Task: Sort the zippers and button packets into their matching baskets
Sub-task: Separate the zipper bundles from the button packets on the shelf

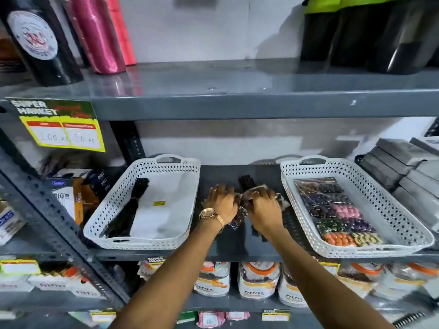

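Two white perforated baskets stand on the grey middle shelf. The left basket (114, 203) holds a bundle of black zippers (128, 210) and white zippers (164, 205). The right basket (389, 210) holds a clear packet of coloured buttons (337, 212). Between them lies a small pile of clear button packets (278, 200) and black zippers (247, 181). My left hand (221, 203), with a gold watch, rests flat on the pile's left side. My right hand (263, 205) grips a crinkled clear packet on top of the pile.
Grey boxes (403, 167) are stacked at the far right of the shelf, product cartons (71, 193) at the left. A slanted metal brace (61, 224) crosses the left side. Jars (259, 281) fill the shelf below; rolls stand above.
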A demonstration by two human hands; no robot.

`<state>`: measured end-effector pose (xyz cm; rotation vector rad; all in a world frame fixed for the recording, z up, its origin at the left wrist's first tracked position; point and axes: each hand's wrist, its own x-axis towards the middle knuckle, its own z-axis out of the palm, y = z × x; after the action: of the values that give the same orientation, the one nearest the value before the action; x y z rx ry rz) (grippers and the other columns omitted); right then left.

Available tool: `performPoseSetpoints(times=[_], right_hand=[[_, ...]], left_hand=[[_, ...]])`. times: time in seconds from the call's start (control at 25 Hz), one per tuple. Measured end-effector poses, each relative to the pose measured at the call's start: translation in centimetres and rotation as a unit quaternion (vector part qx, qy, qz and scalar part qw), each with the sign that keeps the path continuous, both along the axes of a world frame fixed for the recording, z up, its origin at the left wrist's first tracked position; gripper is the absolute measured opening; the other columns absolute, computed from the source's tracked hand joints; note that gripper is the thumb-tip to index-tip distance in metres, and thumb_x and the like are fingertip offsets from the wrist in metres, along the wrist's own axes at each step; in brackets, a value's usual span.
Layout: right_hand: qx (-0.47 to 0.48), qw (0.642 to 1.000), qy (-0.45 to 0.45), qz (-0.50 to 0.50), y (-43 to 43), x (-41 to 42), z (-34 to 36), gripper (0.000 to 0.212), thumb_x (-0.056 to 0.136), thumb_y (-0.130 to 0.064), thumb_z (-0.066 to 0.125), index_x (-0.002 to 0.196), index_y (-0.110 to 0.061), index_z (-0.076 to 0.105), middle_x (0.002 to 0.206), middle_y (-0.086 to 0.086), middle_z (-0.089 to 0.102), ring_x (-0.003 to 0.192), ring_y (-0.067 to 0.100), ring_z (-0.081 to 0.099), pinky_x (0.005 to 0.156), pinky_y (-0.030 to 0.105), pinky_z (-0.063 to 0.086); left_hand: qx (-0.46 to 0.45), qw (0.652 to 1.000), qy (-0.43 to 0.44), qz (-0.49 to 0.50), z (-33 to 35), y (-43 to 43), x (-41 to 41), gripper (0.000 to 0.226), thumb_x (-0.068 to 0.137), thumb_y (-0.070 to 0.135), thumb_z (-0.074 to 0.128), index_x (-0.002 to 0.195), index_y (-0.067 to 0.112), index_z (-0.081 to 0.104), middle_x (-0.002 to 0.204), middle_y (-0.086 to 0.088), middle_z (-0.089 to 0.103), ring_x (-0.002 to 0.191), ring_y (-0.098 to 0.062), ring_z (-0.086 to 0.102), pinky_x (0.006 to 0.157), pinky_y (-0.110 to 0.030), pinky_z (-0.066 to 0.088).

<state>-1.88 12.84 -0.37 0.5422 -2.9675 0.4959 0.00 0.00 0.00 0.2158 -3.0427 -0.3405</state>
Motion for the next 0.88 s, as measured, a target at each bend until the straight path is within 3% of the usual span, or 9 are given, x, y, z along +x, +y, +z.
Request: performPoseSetpoints(times=[0.08, 0.2, 0.28, 0.36, 0.44, 0.52, 0.64, 0.72, 0.88], right_hand=[[-0.017, 0.998, -0.001, -0.068, 0.3, -0.4, -0.6, 0.041, 0.086, -0.033, 0.057, 0.123, -0.015, 0.059, 0.136, 0.014, 0.051, 0.129, 0.037, 0.039, 0.104, 0.046, 0.04], [-0.02, 0.991, -0.03, -0.127, 1.1, -0.6, -1.4, 0.054, 0.081, -0.043, 0.062, 0.125, -0.012, 0.055, 0.138, 0.013, 0.048, 0.129, 0.036, 0.041, 0.104, 0.046, 0.04], [-0.043, 0.989, -0.043, -0.138, 1.4, -1.0, -1.5, 0.059, 0.078, -0.046, 0.065, 0.125, -0.013, 0.052, 0.136, 0.013, 0.048, 0.127, 0.036, 0.042, 0.099, 0.046, 0.043], [-0.039, 0.987, -0.057, -0.142, 1.6, -1.5, -1.5, 0.062, 0.077, -0.047, 0.067, 0.126, -0.013, 0.05, 0.137, 0.013, 0.047, 0.125, 0.036, 0.044, 0.094, 0.045, 0.047], [-0.034, 0.987, -0.073, -0.139, 1.9, -1.6, -1.9, 0.056, 0.078, -0.044, 0.068, 0.122, -0.013, 0.053, 0.137, 0.012, 0.047, 0.122, 0.035, 0.049, 0.089, 0.045, 0.052], [-0.048, 0.986, -0.074, -0.142, 2.2, -1.6, -2.2, 0.043, 0.077, -0.042, 0.069, 0.11, -0.015, 0.059, 0.129, 0.01, 0.055, 0.112, 0.033, 0.057, 0.083, 0.044, 0.056], [-0.061, 0.981, -0.09, -0.158, 2.8, -1.4, -2.7, 0.035, 0.078, -0.043, 0.068, 0.099, -0.015, 0.065, 0.112, 0.01, 0.066, 0.103, 0.032, 0.062, 0.08, 0.042, 0.057], [-0.054, 0.98, -0.098, -0.167, 3.3, -1.3, -2.9, 0.039, 0.078, -0.046, 0.068, 0.099, -0.013, 0.066, 0.11, 0.012, 0.066, 0.103, 0.034, 0.061, 0.081, 0.041, 0.055], [-0.08, 0.973, -0.109, -0.186, 3.5, -1.2, -2.9, 0.043, 0.077, -0.046, 0.069, 0.096, -0.008, 0.066, 0.104, 0.015, 0.069, 0.096, 0.035, 0.065, 0.076, 0.039, 0.054]], left_hand=[[0.013, 0.999, -0.014, 0.029, -1.1, -0.6, -0.3, 0.048, 0.09, 0.036, 0.043, 0.134, 0.015, 0.043, 0.137, -0.017, 0.047, 0.129, -0.038, 0.042, 0.107, -0.05, 0.038], [0.011, 0.999, -0.032, 0.03, -2.6, -0.7, -0.4, 0.057, 0.089, 0.038, 0.045, 0.141, 0.016, 0.034, 0.135, -0.017, 0.052, 0.128, -0.036, 0.045, 0.111, -0.049, 0.029], [0.023, 0.999, -0.004, 0.028, -2.7, -0.6, -0.8, 0.059, 0.087, 0.042, 0.049, 0.14, 0.018, 0.036, 0.133, -0.015, 0.056, 0.13, -0.033, 0.046, 0.116, -0.047, 0.022], [0.033, 0.998, 0.036, 0.03, -2.7, -0.6, -1.0, 0.056, 0.085, 0.043, 0.054, 0.135, 0.021, 0.043, 0.13, -0.011, 0.059, 0.128, -0.031, 0.048, 0.115, -0.044, 0.026], [0.053, 0.993, 0.101, 0.027, -2.4, -0.2, -0.4, 0.042, 0.082, 0.038, 0.061, 0.122, 0.025, 0.057, 0.119, -0.006, 0.066, 0.117, -0.028, 0.055, 0.099, -0.035, 0.041], [0.13, 0.976, 0.175, 0.018, -2.1, 0.4, 0.0, 0.027, 0.081, 0.027, 0.067, 0.107, 0.025, 0.067, 0.106, -0.001, 0.073, 0.101, -0.023, 0.064, 0.078, -0.023, 0.045], [0.297, 0.945, 0.138, 0.001, -2.6, 0.6, -0.2, 0.022, 0.08, 0.011, 0.068, 0.102, 0.017, 0.071, 0.104, -0.001, 0.075, 0.097, -0.018, 0.068, 0.071, -0.01, 0.04], [0.269, 0.958, 0.1, -0.022, -2.9, 0.5, -0.3, 0.023, 0.081, 0.013, 0.066, 0.103, 0.019, 0.069, 0.106, -0.002, 0.074, 0.102, -0.02, 0.066, 0.082, -0.021, 0.049], [0.067, 0.979, 0.193, 0.0, -2.8, 0.1, -1.2, 0.021, 0.082, 0.032, 0.063, 0.099, 0.021, 0.068, 0.094, -0.005, 0.073, 0.097, -0.029, 0.06, 0.074, -0.034, 0.05]])
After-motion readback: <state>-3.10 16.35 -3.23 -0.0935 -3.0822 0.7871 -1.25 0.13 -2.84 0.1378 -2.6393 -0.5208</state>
